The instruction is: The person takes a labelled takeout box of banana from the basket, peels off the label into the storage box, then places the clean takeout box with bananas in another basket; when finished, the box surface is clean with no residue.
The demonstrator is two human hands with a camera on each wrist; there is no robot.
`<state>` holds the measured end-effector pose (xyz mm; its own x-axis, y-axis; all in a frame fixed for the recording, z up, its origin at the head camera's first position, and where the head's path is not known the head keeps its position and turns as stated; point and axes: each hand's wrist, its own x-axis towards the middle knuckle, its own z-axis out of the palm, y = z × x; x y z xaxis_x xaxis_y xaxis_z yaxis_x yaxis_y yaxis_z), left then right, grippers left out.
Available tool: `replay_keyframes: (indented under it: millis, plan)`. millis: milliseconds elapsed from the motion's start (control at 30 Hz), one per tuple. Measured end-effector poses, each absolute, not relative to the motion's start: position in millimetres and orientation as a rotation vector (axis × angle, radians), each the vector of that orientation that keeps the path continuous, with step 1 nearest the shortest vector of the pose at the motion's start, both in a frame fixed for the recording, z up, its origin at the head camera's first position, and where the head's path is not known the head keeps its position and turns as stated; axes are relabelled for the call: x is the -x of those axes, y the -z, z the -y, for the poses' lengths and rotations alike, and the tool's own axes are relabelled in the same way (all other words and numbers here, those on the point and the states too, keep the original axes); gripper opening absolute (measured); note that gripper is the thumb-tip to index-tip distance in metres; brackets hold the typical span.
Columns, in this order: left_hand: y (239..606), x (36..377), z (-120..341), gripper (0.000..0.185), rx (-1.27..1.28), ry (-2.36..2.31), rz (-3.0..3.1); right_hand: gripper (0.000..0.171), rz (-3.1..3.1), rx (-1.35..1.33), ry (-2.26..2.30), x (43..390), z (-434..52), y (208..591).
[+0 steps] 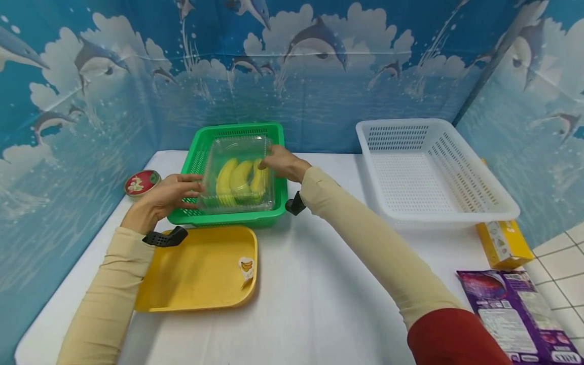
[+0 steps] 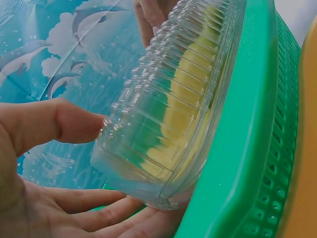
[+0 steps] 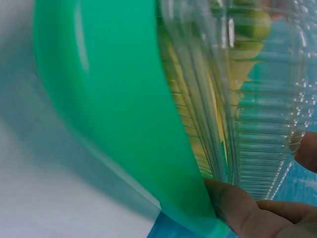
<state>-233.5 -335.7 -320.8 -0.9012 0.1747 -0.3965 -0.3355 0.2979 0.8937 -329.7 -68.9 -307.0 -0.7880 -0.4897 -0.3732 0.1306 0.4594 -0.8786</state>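
Observation:
A clear plastic clamshell box [image 1: 238,172] with yellow bananas [image 1: 232,177] inside sits tilted in the green basket [image 1: 228,219] at the back of the table. My left hand [image 1: 197,185] grips its left side. In the left wrist view the thumb [image 2: 64,124] presses the ribbed box [image 2: 163,114] and the fingers lie under it. My right hand [image 1: 270,161] holds the far right corner. The right wrist view shows fingertips [image 3: 242,208] curled under the box [image 3: 262,109], beside the green basket wall [image 3: 124,109].
A yellow tray [image 1: 191,279] with a banana sticker [image 1: 246,266] lies in front of the green basket. A white basket [image 1: 456,203] stands at the right. A red round tin [image 1: 142,182] sits far left. A yellow carton [image 1: 504,243] and a purple packet [image 1: 515,314] lie at the right edge.

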Motion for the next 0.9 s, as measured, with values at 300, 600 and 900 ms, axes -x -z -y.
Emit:
replay_keyframes:
  millis: [300, 600, 900]
  plan:
    - [326, 233, 335, 0.063, 0.115, -1.646, -2.139, 0.073, -2.166, 0.325, 1.286, 326, 68, 303]
    - [331, 234, 328, 0.079, 0.090, -1.399, -2.324, 0.068, -2.421, 0.393, 1.146, 322, 69, 293]
    - [325, 225, 325, 0.085, 0.070, -1.220, -2.532, 0.072, -2.477, 0.419, 0.997, 327, 49, 295]
